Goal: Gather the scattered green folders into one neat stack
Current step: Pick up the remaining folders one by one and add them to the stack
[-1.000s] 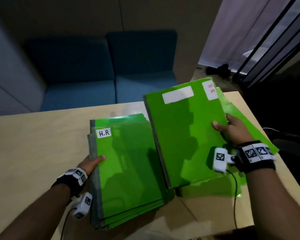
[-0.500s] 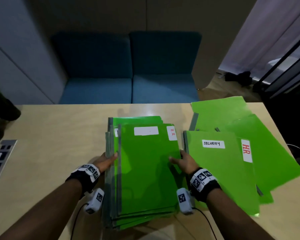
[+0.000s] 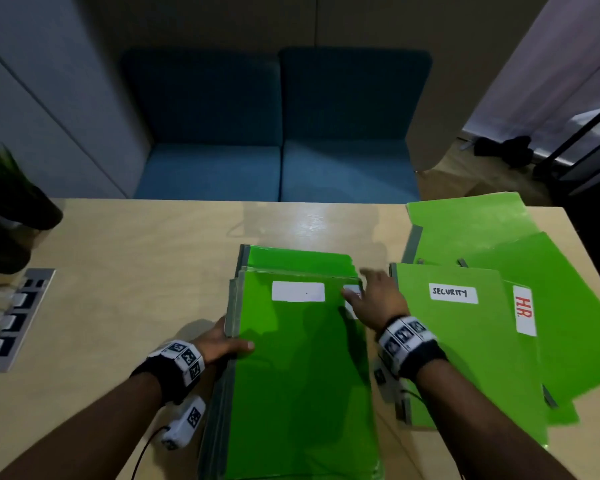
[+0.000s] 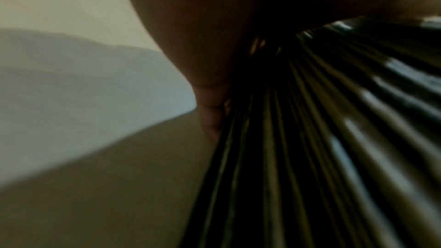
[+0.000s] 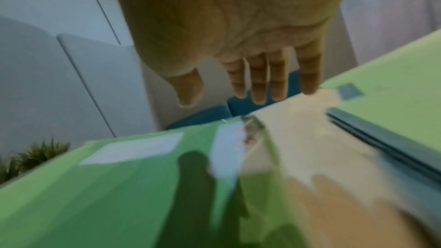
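A stack of green folders (image 3: pixel 291 375) lies in the middle of the wooden table (image 3: pixel 136 271); its top folder carries a blank white label. My left hand (image 3: pixel 222 344) grips the stack's left edge, thumb on top; in the left wrist view its fingers (image 4: pixel 210 116) lie against the folder edges (image 4: pixel 310 139). My right hand (image 3: pixel 374 296) hovers over the stack's far right corner with straight fingers (image 5: pixel 257 82), holding nothing. To the right lie loose folders: one labelled SECURITY (image 3: pixel 465 348), one labelled H.R. (image 3: pixel 575 323), and another behind them (image 3: pixel 471 230).
A potted plant (image 3: pixel 4 209) and a socket panel (image 3: pixel 14 320) sit at the table's left edge. A blue sofa (image 3: pixel 274 140) stands beyond the far edge. The loose folders reach close to the table's right edge.
My right hand carried a folder from the right onto the stack, let go of it and moved up to the stack's far right corner. My left hand stayed on the left edge.
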